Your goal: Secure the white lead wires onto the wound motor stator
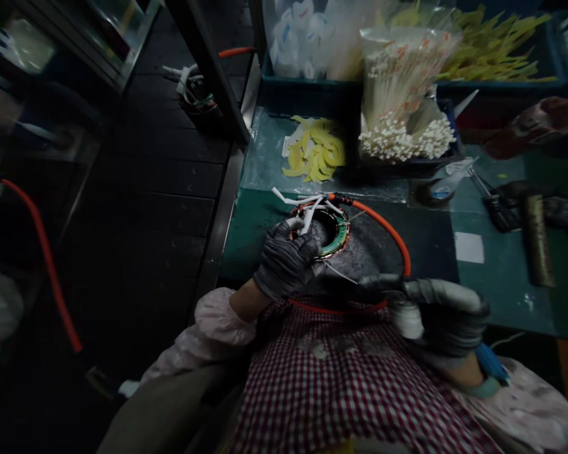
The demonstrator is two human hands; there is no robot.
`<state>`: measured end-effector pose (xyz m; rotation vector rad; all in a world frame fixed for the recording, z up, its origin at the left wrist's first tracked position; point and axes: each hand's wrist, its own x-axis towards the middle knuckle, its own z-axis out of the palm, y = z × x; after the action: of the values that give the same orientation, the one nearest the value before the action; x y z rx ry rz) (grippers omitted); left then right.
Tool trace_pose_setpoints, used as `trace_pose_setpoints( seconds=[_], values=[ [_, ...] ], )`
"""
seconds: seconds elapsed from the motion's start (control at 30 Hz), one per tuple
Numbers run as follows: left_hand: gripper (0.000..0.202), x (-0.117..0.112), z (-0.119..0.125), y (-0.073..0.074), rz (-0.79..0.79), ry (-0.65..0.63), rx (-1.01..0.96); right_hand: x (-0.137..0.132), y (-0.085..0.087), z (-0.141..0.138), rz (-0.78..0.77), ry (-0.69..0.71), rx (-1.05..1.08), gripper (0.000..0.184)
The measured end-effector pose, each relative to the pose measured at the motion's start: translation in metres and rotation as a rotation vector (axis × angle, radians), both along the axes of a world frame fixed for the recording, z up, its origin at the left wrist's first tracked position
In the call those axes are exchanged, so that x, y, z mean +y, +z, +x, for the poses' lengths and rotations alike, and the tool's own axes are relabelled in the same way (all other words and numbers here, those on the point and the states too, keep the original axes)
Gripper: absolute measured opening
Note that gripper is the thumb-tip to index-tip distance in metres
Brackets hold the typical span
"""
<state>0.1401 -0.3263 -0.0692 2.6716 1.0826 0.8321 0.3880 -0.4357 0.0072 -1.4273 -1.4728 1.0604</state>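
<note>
The gloved left hand [286, 260] was closed on the edge of a wire-wound ring [339, 238] lying on the green bench [243, 243], white wires [310, 211] sticking up from it. The gloved right hand [449, 321] held a dark hand tool [383, 282] near the ring, beside an orange hose [388, 227]. A bag of white cable ties [400, 110] stood beyond.

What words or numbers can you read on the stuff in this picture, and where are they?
No words or numbers can be read clearly.
The orange print on the clear bag of white cable ties is too blurred to read.
The blue marks on the white bag in the top bin are too small to read.
The blue label on the small bottle is too small to read.
</note>
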Motion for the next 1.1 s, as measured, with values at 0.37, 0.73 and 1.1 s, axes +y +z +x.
trace_pose_setpoints(
  seconds=[0.37,0.73,1.1],
  values=[
    [0.023,0.006,-0.006,0.003,0.019,-0.033,0.049,0.043,-0.035,-0.019,0.242,0.033,-0.338,0.020],
    [0.019,0.014,-0.008,-0.002,-0.065,-0.108,-0.036,0.093,-0.034,-0.033,0.193,0.039,-0.207,0.023],
    [0.014,0.014,-0.007,0.002,-0.122,-0.091,-0.009,0.093,-0.029,-0.021,0.073,0.130,0.085,0.007]
  ],
)
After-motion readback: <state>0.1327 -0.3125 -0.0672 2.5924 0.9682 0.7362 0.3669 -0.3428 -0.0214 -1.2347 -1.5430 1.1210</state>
